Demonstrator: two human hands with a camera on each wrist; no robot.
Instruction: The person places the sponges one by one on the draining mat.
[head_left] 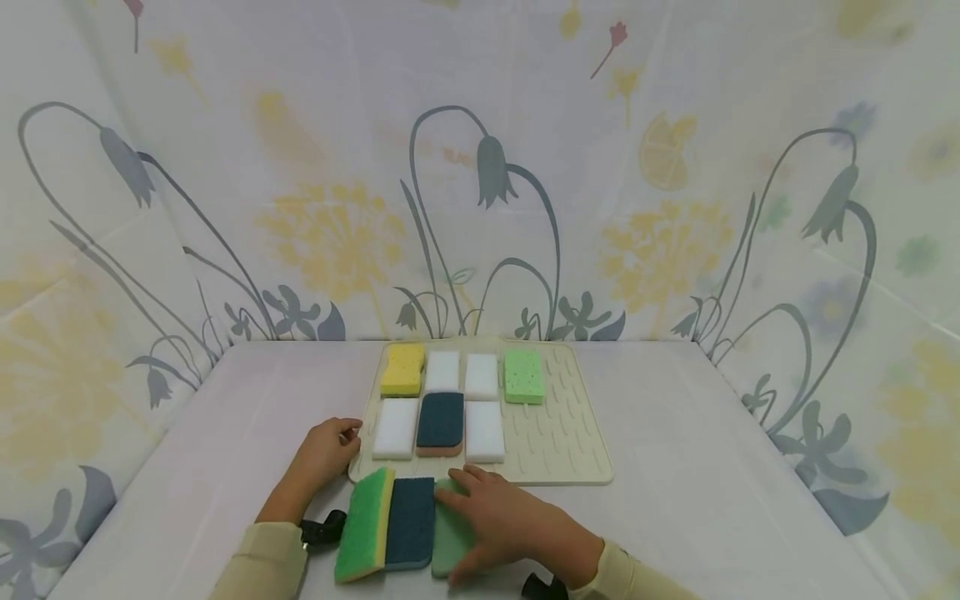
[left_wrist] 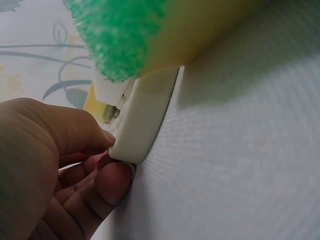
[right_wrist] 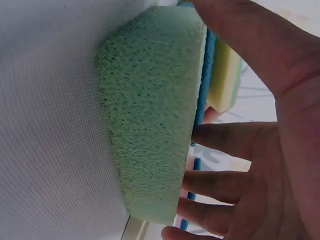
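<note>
Right hand (head_left: 517, 525): fingers spread, covering much of pale green sponge (head_left: 450, 533) at table's (head_left: 712, 467) near edge. Left hand (head_left: 324, 454): fingertips pinching drying mat's (head_left: 570, 425) near-left corner. Floral curtain (head_left: 480, 167) behind.

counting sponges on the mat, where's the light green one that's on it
In the head view the light green sponge lies in the mat's back row, rightmost of the four there, just right of a white sponge, with bare mat in front and to its right.

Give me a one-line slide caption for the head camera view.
Right hand rests on a pale green sponge while left hand pinches the mat corner.
</note>
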